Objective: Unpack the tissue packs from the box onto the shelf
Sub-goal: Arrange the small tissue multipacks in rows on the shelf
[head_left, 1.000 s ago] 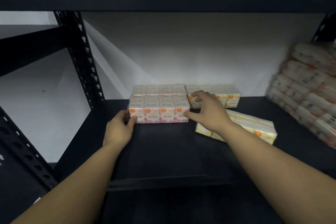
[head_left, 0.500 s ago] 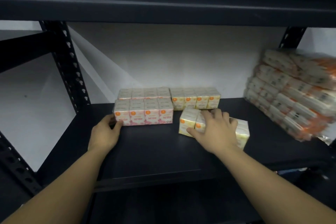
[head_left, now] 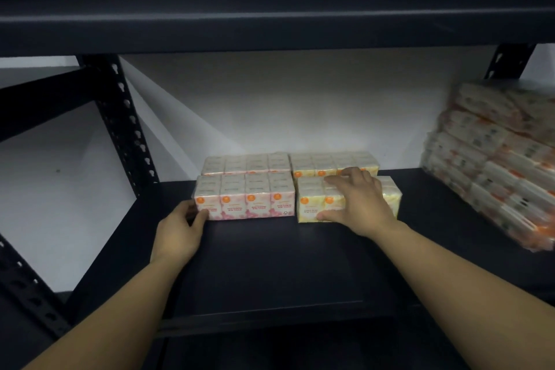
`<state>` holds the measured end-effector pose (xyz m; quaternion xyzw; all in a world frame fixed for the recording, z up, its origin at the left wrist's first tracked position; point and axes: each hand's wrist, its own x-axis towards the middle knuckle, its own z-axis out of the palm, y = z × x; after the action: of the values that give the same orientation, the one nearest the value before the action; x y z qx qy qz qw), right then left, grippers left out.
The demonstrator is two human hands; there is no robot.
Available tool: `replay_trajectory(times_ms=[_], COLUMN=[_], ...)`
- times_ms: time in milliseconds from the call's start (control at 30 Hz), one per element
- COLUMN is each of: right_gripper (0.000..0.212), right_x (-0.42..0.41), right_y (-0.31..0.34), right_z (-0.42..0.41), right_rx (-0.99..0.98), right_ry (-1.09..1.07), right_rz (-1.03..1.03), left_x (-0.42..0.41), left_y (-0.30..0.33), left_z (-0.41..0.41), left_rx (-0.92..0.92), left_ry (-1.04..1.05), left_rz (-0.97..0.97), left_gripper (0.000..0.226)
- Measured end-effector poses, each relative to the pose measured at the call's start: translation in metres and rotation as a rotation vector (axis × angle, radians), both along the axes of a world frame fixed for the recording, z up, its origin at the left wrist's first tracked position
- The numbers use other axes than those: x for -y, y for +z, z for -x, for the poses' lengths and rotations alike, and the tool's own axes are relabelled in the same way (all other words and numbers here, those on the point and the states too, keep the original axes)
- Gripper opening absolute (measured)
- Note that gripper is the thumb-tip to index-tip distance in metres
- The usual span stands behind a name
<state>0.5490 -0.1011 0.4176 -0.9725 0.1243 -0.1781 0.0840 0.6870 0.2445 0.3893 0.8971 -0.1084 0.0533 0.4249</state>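
On the dark shelf [head_left: 270, 267] stand two pink tissue packs, one in front [head_left: 244, 197] and one behind it [head_left: 245, 163]. To their right are two yellow tissue packs, the front one [head_left: 312, 204] and the back one [head_left: 318, 164]. My right hand [head_left: 357, 201] grips the front yellow pack, fingers over its top and thumb along its front face. That pack stands square, right beside the front pink pack. My left hand [head_left: 180, 227] holds the left end of the front pink pack, with the thumb on its front. The box is not in view.
A tall leaning stack of wrapped tissue packs [head_left: 495, 159] fills the shelf's right end. A black perforated upright [head_left: 126, 126] stands at the left, another [head_left: 507, 60] at the back right. The upper shelf beam [head_left: 270, 24] hangs low overhead. A white wall is behind.
My right hand turned the front yellow pack from skewed to square and brought it in line beside the front pink pack. My left hand stayed at the pink pack's left end.
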Motion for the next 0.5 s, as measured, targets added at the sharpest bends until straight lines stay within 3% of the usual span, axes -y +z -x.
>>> replay_trajectory(times_ms=[333, 500], right_gripper=[0.093, 0.1], right_x=[0.019, 0.017], right_y=[-0.015, -0.027], right_z=[-0.034, -0.041], right_rx=[0.049, 0.172], right_ry=[0.112, 0.072], right_rz=[0.039, 0.118], left_x=[0.006, 0.009], left_y=[0.001, 0.003], left_z=[-0.004, 0.002], left_rx=[-0.03, -0.055], left_ry=[0.045, 0.032], left_rz=[-0.066, -0.036], left_gripper=[0.039, 0.056])
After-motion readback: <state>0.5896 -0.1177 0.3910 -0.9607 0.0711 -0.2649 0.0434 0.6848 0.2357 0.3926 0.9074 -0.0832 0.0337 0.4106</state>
